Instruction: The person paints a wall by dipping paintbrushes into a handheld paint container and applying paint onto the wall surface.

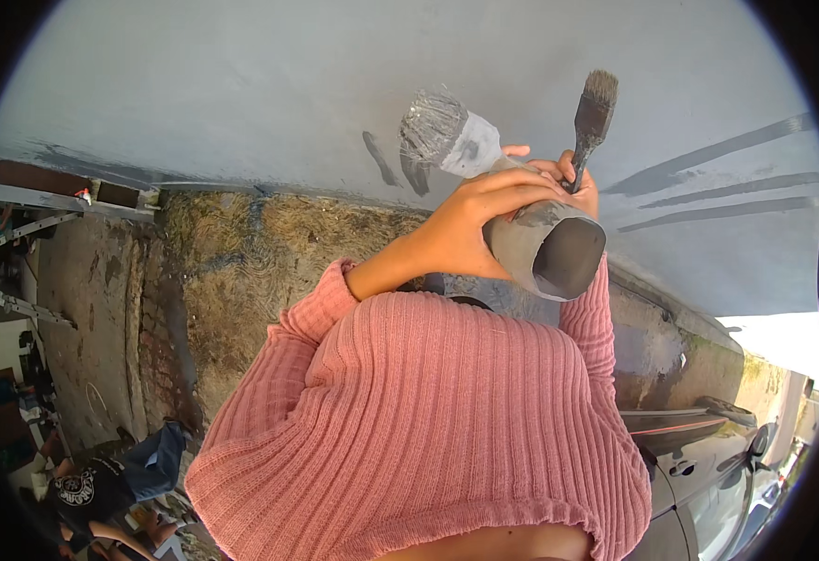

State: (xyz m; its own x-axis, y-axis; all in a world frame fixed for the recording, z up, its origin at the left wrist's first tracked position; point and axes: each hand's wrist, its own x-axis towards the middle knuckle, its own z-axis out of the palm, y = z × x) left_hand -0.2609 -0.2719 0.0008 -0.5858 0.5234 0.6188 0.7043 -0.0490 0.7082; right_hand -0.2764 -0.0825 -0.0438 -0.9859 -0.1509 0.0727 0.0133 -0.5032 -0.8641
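Observation:
My left hand (476, 210) is closed around a grey, paint-smeared cup (515, 245), whose open mouth is tilted towards the lower right. Behind the cup, my right hand (581, 179) grips the dark handle of a narrow paintbrush (595, 116), bristles up. A wide paintbrush (451, 133) with grey-caked bristles sticks out to the upper left beyond my left fingers; its handle is mostly hidden, and which hand grips it I cannot tell. In front of both hands stands a grey wall (276, 84) with darker wet-looking strokes, some near the wide brush and several long ones at the right.
Stained, uneven concrete ground (241, 259) runs along the wall's foot. A stepladder (17, 301) stands far left. Another person in a dark shirt (87, 491) is at the lower left. A parked dark car (669, 456) is close by at the lower right.

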